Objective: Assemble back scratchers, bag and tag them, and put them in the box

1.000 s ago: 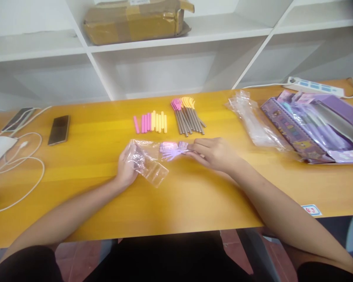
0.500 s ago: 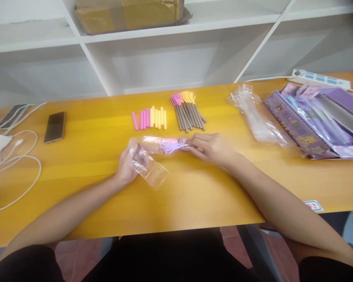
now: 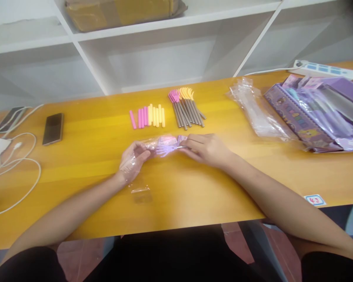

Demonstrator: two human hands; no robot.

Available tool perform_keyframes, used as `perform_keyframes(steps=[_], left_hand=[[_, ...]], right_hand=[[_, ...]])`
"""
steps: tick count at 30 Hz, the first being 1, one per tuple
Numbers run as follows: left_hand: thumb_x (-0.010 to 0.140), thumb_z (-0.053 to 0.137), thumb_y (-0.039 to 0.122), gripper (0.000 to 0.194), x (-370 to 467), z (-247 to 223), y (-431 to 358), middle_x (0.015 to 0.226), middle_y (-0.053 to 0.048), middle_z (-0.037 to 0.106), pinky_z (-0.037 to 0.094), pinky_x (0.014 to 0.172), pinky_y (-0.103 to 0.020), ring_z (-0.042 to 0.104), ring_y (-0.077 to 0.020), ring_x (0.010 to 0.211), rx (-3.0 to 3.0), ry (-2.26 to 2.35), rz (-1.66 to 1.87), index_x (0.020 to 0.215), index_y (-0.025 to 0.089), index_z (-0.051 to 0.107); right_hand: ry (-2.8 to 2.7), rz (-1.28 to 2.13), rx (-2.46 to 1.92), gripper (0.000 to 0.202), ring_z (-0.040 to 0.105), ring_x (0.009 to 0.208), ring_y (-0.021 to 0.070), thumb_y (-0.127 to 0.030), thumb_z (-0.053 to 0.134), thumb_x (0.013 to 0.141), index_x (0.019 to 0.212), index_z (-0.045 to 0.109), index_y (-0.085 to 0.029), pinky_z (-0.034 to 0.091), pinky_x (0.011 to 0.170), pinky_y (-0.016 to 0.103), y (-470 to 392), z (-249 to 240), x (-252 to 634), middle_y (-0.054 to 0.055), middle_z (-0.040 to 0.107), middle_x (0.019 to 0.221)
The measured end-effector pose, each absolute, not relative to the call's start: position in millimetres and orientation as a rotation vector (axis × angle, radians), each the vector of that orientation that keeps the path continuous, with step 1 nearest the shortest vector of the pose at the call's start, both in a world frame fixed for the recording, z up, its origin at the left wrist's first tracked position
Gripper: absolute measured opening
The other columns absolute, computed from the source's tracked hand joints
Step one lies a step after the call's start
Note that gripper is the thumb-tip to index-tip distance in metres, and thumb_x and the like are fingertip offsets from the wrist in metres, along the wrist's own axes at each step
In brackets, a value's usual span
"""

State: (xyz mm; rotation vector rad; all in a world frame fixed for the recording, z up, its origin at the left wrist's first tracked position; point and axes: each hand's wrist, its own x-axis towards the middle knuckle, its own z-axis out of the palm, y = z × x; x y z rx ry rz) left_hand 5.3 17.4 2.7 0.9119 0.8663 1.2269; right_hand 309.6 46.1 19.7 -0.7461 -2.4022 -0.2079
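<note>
My left hand (image 3: 133,158) is closed on a clear plastic bag (image 3: 140,190), part of which drapes over the hand and hangs below it. My right hand (image 3: 208,149) pinches the thin metal rod of a back scratcher (image 3: 166,150) with a purple hand-shaped head pointing left. A small printed card (image 3: 181,139) shows beside its rod, and something pink lies behind the head. Whether the head sits inside the bag is hard to tell. Beyond my hands lie several grey-handled back scratchers (image 3: 187,111) with pink and yellow heads. To their left are pink sticks (image 3: 142,118) and yellow sticks (image 3: 156,115).
On the right, an open purple box (image 3: 302,119) holds several wrapped items, with clear plastic bags (image 3: 257,111) beside it. A power strip (image 3: 323,70) stands behind. Phone (image 3: 53,128) and white cables (image 3: 37,156) occupy the left. White shelving (image 3: 179,29) rises at the back.
The bag's loose end has swung from the right of my left hand to below it. The purple head has shifted slightly left, nearer my left hand, and its fingers now look more spread.
</note>
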Motion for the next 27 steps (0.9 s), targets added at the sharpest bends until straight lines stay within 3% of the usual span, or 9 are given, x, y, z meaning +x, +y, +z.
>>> perform_keyframes(steps=[4,13,19,24,27], left_hand=[[0.08,0.097,0.033,0.038,5,2,18,0.102,-0.007,0.084,0.069,0.093,-0.043,0.082,-0.0247,0.1,0.897,0.842,1.195,0.09,0.02,0.062],[0.08,0.093,0.028,0.039,3,1,23,0.097,-0.004,0.085,0.068,0.1,-0.048,0.084,-0.0259,0.102,0.792,0.832,1.182,0.091,0.022,0.056],[0.08,0.096,0.029,0.041,3,6,19,0.093,-0.002,0.08,0.069,0.094,-0.04,0.081,-0.0203,0.093,0.838,0.814,1.101,0.089,0.021,0.057],[0.078,0.099,0.032,0.04,4,8,16,0.095,-0.003,0.08,0.066,0.092,-0.037,0.078,-0.0188,0.091,0.891,0.856,1.161,0.095,0.022,0.064],[0.073,0.102,0.033,0.038,5,8,15,0.106,-0.007,0.08,0.063,0.096,-0.038,0.077,-0.0205,0.1,0.933,0.846,1.197,0.083,0.02,0.068]], right_hand=[[-2.401,-0.265,-0.763,0.024,0.068,0.073,0.0144,-0.036,0.06,0.114,0.107,0.076,-0.019,0.044,0.064,0.03,47,21,311,0.005,0.079,0.092],[-2.393,-0.203,-0.83,0.026,0.065,0.072,0.0152,-0.038,0.06,0.114,0.108,0.078,-0.019,0.041,0.062,0.03,52,18,318,0.006,0.078,0.091],[-2.37,-0.132,-0.82,0.025,0.068,0.073,0.016,-0.038,0.062,0.113,0.106,0.078,-0.02,0.042,0.062,0.03,49,16,315,0.006,0.078,0.09],[-2.268,0.143,-0.866,0.03,0.072,0.08,0.0196,-0.039,0.054,0.115,0.115,0.078,-0.02,0.051,0.07,0.031,49,21,316,0.01,0.08,0.097],[-2.242,0.368,-0.867,0.035,0.073,0.081,0.0205,-0.04,0.051,0.116,0.11,0.079,-0.02,0.054,0.075,0.031,50,29,318,0.01,0.081,0.095]])
